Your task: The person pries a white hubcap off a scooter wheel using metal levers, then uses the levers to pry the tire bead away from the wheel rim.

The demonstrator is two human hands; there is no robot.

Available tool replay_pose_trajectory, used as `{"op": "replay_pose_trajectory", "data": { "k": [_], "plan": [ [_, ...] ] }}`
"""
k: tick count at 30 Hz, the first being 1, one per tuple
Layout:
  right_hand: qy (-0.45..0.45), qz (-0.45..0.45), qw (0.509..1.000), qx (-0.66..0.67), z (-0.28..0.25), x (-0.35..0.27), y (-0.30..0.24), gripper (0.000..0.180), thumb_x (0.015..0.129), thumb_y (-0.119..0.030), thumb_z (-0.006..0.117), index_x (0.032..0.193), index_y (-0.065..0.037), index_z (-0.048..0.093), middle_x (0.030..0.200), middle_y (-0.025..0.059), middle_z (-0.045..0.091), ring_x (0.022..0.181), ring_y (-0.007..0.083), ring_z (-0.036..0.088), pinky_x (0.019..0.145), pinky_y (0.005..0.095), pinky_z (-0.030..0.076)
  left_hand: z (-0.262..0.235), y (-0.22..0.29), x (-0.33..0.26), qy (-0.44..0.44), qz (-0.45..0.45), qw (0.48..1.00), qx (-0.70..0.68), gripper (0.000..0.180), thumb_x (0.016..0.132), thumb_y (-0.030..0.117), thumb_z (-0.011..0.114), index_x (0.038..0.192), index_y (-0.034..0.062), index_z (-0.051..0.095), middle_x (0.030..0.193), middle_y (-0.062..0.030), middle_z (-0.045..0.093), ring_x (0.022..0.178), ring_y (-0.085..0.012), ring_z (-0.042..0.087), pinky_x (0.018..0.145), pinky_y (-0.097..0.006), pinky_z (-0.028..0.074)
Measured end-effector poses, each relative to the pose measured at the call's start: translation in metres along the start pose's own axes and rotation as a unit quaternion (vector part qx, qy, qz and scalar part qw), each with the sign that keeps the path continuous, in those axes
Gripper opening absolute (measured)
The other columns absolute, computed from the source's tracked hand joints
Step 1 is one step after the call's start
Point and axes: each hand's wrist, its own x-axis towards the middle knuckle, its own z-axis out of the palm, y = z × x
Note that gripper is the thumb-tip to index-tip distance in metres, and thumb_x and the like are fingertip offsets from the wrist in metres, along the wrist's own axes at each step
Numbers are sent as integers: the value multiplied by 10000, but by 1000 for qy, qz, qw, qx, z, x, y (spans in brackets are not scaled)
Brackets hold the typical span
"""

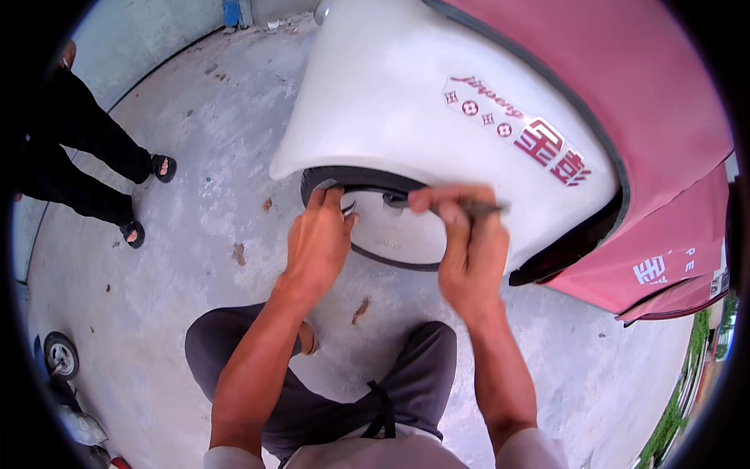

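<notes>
Knees bent at 6 o'clock, we crouch by wheel [394, 234] under white fender [406, 109]. Left hand [316, 242] curled on tyre [328, 178] at 11 o'clock; right hand [465, 242] clamped on dark tool [480, 207]. Tyre likely stiff, heavy; grip rim edge. Bystander's sandals [148, 199] at 9 o'clock.

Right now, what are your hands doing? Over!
Left hand gripping black tyre. Right hand shut on thin tool at wheel hub. White fender overhangs the tyre.
</notes>
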Motion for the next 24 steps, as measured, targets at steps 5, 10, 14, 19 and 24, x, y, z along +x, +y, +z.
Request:
{"op": "replay_pose_trajectory", "data": {
  "k": [5, 10, 14, 19, 24],
  "plan": [
    [-10, 11, 995, 101, 18, -18, 1, 128, 1068, -112, 526, 1048, 14, 534, 897, 109, 655, 746, 141, 567, 716, 280, 472, 0, -4, 10, 26, 0, 999, -46, 364, 889, 122, 759, 1217, -3, 660, 1155, -217, 674, 997, -431, 674, 858, -487, 539],
    [6, 7, 979, 205, 6, -21, -2, 227, 1066, -207, 568, 990, -3, 508, 871, 84, 588, 760, 119, 491, 721, 277, 444, 0, 0, 5, 35, 21, 999, -13, 333, 879, 118, 767, 1181, 22, 667, 1128, -194, 680, 951, -428, 681, 813, -484, 547],
    [38, -14, 954, 298, 19, -20, 8, 226, 1034, -178, 611, 928, -4, 512, 815, 59, 543, 705, 108, 438, 655, 272, 386, 4, -1, 6, 46, 50, 998, -20, 308, 879, 103, 764, 1163, 30, 669, 1128, -182, 675, 945, -428, 680, 805, -483, 546],
    [139, -44, 921, 362, 22, -25, 2, 190, 1039, -123, 578, 912, 1, 508, 763, 54, 526, 674, 100, 424, 611, 270, 358, -1, -2, 3, 54, 70, 996, -17, 308, 875, 88, 766, 1163, 37, 669, 1143, -175, 670, 932, -424, 679, 782, -486, 547],
    [118, 15, 957, 266, 25, -42, -5, 168, 1024, -44, 566, 874, 8, 509, 761, 76, 554, 618, 110, 420, 534, 272, 345, 0, 3, 5, 36, 60, 998, 5, 312, 875, 84, 771, 1169, 44, 671, 1187, -150, 676, 880, -409, 695, 728, -474, 569]
  ]
}}
